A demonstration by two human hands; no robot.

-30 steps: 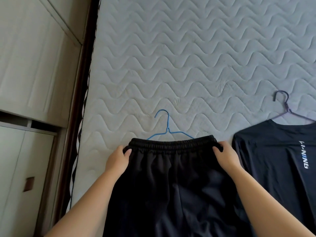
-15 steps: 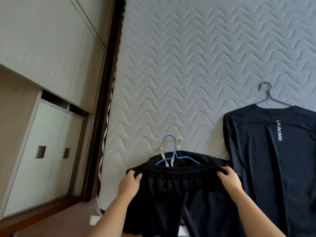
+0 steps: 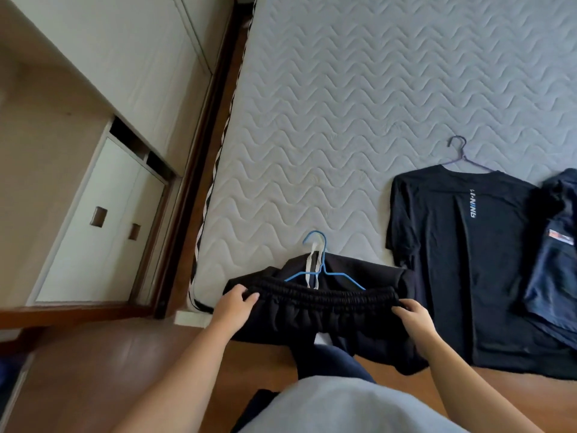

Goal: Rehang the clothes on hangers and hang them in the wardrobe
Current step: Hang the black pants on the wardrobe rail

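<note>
View from a head camera, looking down at a bed. At far left stand white cupboard doors (image 3: 103, 220) with two small square recessed handles, above a brown wooden floor (image 3: 93, 370). A dark wooden bed frame (image 3: 199, 170) runs diagonally beside them, edging a pale grey quilted mattress (image 3: 343, 120) with a wavy stitch pattern.

At the near edge of the mattress, the left hand (image 3: 235, 303) grasps the left end of the elastic waistband of a pair of black shorts (image 3: 327, 310), fingers curled over the band. The shorts lie partly on the mattress, and their lower part hangs over the bed's edge toward the floor. A blue wire hanger (image 3: 321, 267) rests on the dark fabric just beyond the waistband, its hook pointing away over the mattress and its arms running down toward the band. Two white drawstrings (image 3: 312, 270) lie across the hanger's neck. The right hand (image 3: 413, 317) clutches the right end of the same waistband, so the band is stretched between the two hands.

Just right of the shorts, a black T-shirt (image 3: 462, 260) lies flat on the mattress with pale lettering down its middle. A purple hanger (image 3: 462, 154) is inside its collar, only the hook and shoulders showing. At the far right edge, a navy garment (image 3: 555, 270) overlaps the T-shirt's side. The person's grey top (image 3: 343, 407) fills the bottom of the view.
</note>
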